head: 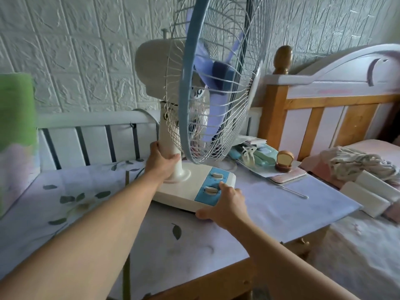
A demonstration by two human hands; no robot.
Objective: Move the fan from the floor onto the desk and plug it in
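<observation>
The fan [184,131] is white with a blue-rimmed wire cage and pale purple blades. It stands on the desk [270,204], which has a lilac leaf-print cloth over it. My left hand [161,163] is wrapped around the fan's white stem just above the base. My right hand [225,205] grips the front right corner of the base, thumb under the edge, fingers beside the blue panel with two knobs. The front of the base looks slightly lifted off the cloth. A grey cord [149,116] curves behind the stem; its plug is hidden.
A pink notebook with papers, a small round wooden stand [284,160] and a cotton swab [292,191] lie on the desk's right side. A wooden bed headboard [324,109] and bedding stand to the right. A white slatted rail [91,137] runs behind the desk, a green object at far left.
</observation>
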